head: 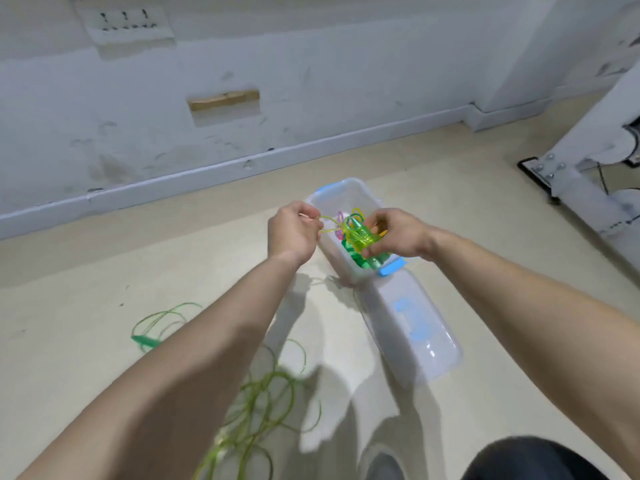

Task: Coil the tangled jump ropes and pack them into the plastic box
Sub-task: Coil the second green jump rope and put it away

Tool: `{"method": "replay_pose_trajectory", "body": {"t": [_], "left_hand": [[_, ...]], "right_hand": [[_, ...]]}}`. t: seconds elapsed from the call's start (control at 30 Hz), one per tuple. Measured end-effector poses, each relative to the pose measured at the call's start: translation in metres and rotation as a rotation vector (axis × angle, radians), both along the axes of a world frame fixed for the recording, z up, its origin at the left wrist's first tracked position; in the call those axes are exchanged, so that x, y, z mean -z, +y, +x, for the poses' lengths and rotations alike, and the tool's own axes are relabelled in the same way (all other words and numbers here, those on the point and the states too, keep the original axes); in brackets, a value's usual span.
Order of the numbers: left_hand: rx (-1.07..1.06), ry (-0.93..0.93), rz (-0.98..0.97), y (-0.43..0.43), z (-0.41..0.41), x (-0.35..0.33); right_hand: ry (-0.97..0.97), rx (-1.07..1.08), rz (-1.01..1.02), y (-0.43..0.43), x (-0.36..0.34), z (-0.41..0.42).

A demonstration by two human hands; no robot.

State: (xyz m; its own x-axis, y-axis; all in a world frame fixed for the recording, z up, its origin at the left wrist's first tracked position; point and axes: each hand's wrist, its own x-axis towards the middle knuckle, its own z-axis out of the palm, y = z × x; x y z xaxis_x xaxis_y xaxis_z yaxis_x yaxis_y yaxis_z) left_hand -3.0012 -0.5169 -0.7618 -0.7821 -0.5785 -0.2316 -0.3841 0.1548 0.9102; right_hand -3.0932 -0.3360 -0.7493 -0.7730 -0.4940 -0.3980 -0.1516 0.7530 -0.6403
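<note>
Knee (530, 459): is showing at the near right edge, in dark cloth.
Loose rope (266, 396): is lying in tangled green loops on the floor (86, 265), near the middle and partly under the left forearm; it is blurring toward the near edge.
Handle (145, 340): green, is lying on the floor at the left, with thin green loops curling just beyond it; the arm is hiding whether they join the loose rope.
Lid (412, 327): clear with a blue mark, is lying flat on the floor just near and right of the box, its far end right by the box's near blue latch.
Box (346, 195): clear plastic, is standing open on the floor in the middle, holding green ropes (356, 259) at its near end and a pink rope (341, 216) farther in.
Left hand (294, 230): is hovering at the box's left rim, fingers curled, pinching a yellow-green strand (329, 225) that is running right to the bundle.
Bundle (360, 235): a coiled yellow-green rope, is being held over the open box, above the green ropes.
Right hand (398, 233): is gripping the bundle between thumb and curled fingers, over the box's right rim.
Frame (588, 157): white metal with bolts, is standing at the far right.
Wall (311, 64): white and scuffed, is running across the far side, carrying a socket (128, 22) at the far left.
</note>
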Motion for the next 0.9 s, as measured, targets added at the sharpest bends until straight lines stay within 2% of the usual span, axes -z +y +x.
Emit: {"method": "replay_pose_trajectory", "body": {"t": [0.1,0.27,0.4,0.5,0.6,0.9], "left_hand": [[0.01,-0.055,-0.082,0.012,-0.051,0.043],[0.005,-0.133,0.029,0.024,-0.113,0.105],[0.084,-0.194,0.018,0.023,-0.132,0.148],[0.165,-0.209,0.01,0.021,-0.128,0.158],[0.151,-0.175,0.04,0.013,-0.117,0.155],[0.169,-0.175,0.045,-0.016,-0.092,0.151]], "right_hand": [[0.063,0.02,0.056,0.008,0.048,-0.043],[0.153,0.074,0.153,0.009,0.115,-0.086],[0.26,0.003,0.457,0.002,0.148,-0.093],[0.357,-0.054,0.617,-0.005,0.161,-0.088],[0.422,-0.114,0.668,-0.016,0.172,-0.079],[0.302,-0.073,0.722,-0.038,0.184,-0.087]]}}
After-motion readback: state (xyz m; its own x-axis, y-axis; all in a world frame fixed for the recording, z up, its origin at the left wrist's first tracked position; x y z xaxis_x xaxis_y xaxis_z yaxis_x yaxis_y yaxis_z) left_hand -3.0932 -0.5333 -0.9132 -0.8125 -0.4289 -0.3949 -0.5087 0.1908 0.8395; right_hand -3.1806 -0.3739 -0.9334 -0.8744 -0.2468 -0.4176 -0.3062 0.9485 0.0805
